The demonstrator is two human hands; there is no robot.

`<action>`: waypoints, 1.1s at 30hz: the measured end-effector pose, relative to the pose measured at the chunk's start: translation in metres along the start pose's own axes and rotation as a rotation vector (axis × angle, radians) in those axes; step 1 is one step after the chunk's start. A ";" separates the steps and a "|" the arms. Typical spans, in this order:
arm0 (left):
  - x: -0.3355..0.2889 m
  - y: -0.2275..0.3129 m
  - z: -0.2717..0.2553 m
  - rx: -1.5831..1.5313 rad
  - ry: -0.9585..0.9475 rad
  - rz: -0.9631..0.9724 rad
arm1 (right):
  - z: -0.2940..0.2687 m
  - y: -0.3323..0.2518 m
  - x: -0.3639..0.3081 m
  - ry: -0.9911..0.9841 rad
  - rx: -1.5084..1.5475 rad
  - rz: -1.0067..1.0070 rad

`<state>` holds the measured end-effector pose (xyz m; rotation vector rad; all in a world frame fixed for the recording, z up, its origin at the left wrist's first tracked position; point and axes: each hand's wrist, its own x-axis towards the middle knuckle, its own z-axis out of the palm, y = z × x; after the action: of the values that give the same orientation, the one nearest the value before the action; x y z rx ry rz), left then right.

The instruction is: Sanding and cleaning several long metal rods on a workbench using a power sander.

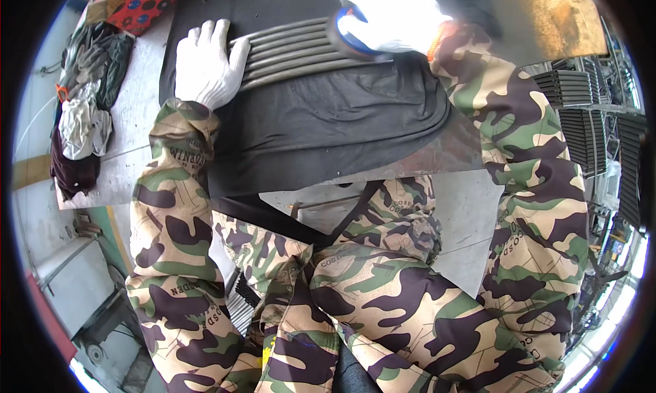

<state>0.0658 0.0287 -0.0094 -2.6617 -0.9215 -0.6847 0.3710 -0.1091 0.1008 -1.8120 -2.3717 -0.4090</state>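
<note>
Several grey metal rods (290, 46) lie side by side on a black cloth (328, 123) spread over the table. My left hand (209, 65), in a white knit glove, rests on the left ends of the rods with its fingers stretched out. Over the right part of the rods, my right hand (393, 16), also in a white glove, grips a round pad (350, 34) with a blue edge and a dark underside. This pad is blurred and sits against the rods. Its exact kind I cannot make out, and the rods' right ends are hidden.
Gloves and rags (87, 123) are heaped at the table's left edge, near a red box (142, 9) with dark round shapes. A brown, worn board (557, 17) lies at the far right. Beyond it stand stacks of dark metal parts (577, 89).
</note>
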 end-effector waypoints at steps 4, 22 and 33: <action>0.002 -0.003 0.001 0.008 0.095 0.046 | -0.003 0.000 0.005 0.034 0.001 -0.019; -0.014 0.000 -0.002 0.036 0.053 0.028 | -0.001 0.002 0.006 -0.008 0.021 0.000; -0.027 0.012 -0.016 0.004 -0.136 -0.072 | 0.005 -0.002 0.012 0.013 0.031 -0.028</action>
<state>0.0493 -0.0003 -0.0100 -2.7110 -1.0575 -0.5209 0.3658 -0.0966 0.0987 -1.7587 -2.3838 -0.3835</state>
